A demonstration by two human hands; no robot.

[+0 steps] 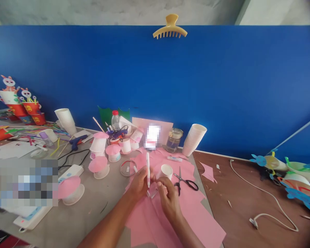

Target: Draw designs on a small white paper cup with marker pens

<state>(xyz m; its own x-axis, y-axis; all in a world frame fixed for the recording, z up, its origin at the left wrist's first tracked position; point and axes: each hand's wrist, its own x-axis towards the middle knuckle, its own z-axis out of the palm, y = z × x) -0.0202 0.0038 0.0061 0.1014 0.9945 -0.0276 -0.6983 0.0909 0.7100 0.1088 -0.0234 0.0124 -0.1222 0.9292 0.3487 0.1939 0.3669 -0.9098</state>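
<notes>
My left hand (140,184) grips a slim white marker (148,170), which stands nearly upright in its fingers. Close beside it, my right hand (168,196) has its fingers curled in. A small pale pink piece (152,190), perhaps paper, shows between the two hands; whether the right fingers pinch it I cannot tell. Just beyond the right hand stands a white paper cup (166,170). Black-handled scissors (182,179) lie partly open to its right. Sheets of pink paper (196,220) spread beneath both hands.
Paper cups with pink tops (99,164) stand at left, near a power strip (50,198) and a blue glue gun (77,141). Toward the back are a glass jar (174,140), a cup stack (195,139) and a blurred phone (152,136). A white cable (268,198) lies right.
</notes>
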